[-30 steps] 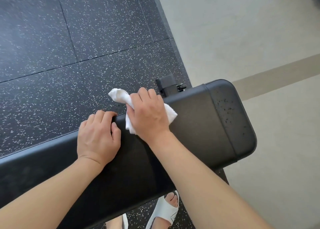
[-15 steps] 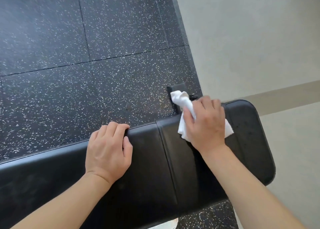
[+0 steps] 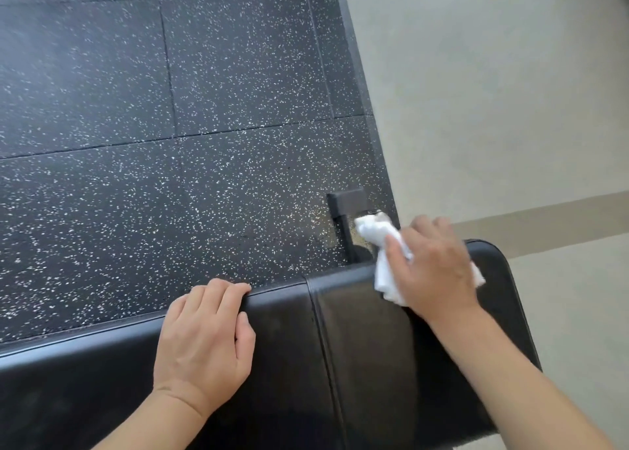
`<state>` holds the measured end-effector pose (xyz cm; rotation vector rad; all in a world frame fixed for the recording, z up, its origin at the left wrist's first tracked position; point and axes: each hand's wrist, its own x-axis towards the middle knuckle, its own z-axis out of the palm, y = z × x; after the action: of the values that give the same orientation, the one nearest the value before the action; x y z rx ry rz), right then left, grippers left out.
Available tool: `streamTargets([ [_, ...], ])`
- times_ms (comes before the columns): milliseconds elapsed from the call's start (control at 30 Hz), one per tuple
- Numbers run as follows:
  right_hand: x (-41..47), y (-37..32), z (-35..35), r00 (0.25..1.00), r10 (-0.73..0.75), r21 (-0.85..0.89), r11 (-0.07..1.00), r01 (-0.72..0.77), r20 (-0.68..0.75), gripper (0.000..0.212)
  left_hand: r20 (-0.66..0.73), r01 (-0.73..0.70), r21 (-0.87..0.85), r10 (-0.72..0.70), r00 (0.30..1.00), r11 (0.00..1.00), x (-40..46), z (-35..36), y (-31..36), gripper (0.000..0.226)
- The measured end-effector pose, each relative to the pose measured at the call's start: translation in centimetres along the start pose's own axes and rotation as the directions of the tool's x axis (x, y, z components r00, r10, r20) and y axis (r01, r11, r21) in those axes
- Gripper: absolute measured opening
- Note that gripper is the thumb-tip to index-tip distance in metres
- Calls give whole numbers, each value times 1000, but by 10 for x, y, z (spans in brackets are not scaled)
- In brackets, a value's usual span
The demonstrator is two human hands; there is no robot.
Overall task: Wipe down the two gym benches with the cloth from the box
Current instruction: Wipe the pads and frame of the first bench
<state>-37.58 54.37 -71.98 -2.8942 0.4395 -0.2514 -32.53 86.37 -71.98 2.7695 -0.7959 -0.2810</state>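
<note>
Right hand [image 3: 439, 269] presses the bunched white cloth [image 3: 384, 276] onto the bench [image 3: 367, 347] pad near its far edge and end, fingers curled round it for wiping pressure, while left hand [image 3: 204, 340] rests flat, fingertips over the far edge, likely bracing.

Most of the bench [image 3: 279, 364] top is open between the two hands, including the seam strip in the middle, so a hand can slide through there no problem. Left hand [image 3: 204, 340] sits on the far edge, blocking that bit. Right hand [image 3: 435, 265] with the cloth [image 3: 384, 276] covers the far right corner. Just past it a black post [image 3: 347, 225] sticks up off the floor [image 3: 170, 109], tight against the bench's far edge. Right end of the bench stays free.
</note>
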Motion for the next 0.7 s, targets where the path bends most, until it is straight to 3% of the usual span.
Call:
streamTargets([
  [100, 0, -3, 2, 996, 93, -47, 995, -92, 8, 37, 5, -6, -3, 6, 1000, 1000, 1, 1, -2, 40],
  [367, -1, -154, 42, 986, -128, 113, 987, 116, 111, 34, 12, -14, 2, 14, 1000, 1000, 1, 1, 0, 40],
  [533, -7, -113, 27, 996, -86, 183, 979, 88, -16, 36, -15, -14, 34, 15, 1000, 999, -1, 2, 1, 39],
  [700, -38, -45, 6, 986, 122, 74, 991, -114, -114, 33, -29, 0, 48, 2, 1000, 999, -1, 4, 2, 38],
])
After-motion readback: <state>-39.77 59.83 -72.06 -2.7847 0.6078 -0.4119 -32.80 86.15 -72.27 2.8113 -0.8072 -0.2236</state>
